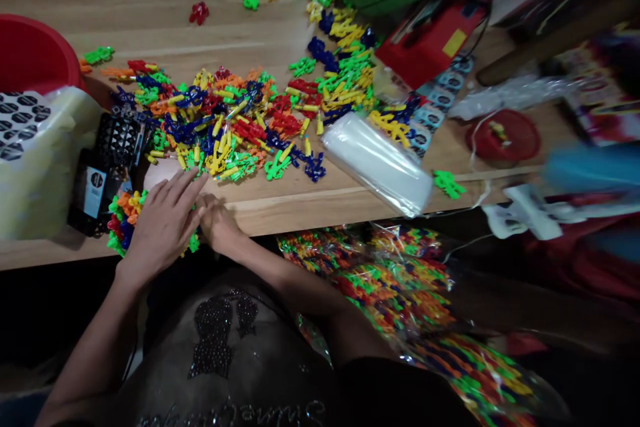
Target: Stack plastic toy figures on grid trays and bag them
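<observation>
**Spill Hazard at the Front Desk Edge**

Your left hand (163, 223) lies spread, back upward, just beside a cluster of red, orange, blue and green interlocking plastic pieces (125, 223) at the front edge of the wooden desk (270, 210). Your right hand (216, 223) is curled against it, pressed close; you cannot tell whether it pinches anything. Behind them lies a heap of multicoloured plastic pieces (225, 120), with a flat clear plastic bag (375, 163) to the right. A careless wrist movement could knock the cluster over the edge. Reaching across could also scatter the heap.
</observation>
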`<state>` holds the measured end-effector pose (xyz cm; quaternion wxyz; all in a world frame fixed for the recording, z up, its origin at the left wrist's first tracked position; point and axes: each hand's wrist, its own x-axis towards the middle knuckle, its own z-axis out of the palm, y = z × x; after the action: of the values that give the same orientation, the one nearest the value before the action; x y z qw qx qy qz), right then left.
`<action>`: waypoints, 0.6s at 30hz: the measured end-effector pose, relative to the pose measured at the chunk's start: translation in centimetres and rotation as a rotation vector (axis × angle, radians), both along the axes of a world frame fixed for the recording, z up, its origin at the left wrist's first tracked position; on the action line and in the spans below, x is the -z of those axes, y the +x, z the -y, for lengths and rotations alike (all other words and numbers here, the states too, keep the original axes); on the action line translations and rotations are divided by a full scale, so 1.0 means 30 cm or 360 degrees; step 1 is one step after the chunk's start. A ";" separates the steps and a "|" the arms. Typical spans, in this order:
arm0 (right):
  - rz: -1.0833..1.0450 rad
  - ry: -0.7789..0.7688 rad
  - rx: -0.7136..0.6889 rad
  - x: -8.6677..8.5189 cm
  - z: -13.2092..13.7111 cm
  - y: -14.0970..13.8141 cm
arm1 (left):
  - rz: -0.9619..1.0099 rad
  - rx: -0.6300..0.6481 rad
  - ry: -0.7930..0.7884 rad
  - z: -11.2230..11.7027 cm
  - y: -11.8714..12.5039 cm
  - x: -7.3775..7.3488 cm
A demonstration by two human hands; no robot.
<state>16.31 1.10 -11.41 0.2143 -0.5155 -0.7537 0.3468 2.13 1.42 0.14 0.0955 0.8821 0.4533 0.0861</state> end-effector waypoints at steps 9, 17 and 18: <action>0.0188 0.0124 0.0148 -0.085 -0.079 0.179 | -0.0103 -0.0047 0.0095 -0.013 0.001 0.014; 0.0257 -0.0003 0.0736 -0.041 -0.002 0.337 | -0.0050 -0.0191 0.0062 0.002 0.005 -0.011; 0.0166 0.0017 0.0793 -0.025 0.007 0.348 | -0.0030 -0.0198 0.0075 0.009 0.012 -0.014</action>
<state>26.77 0.89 -10.66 0.2569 -0.7014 -0.6152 0.2521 2.51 1.15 0.57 0.0649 0.8549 0.5060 0.0943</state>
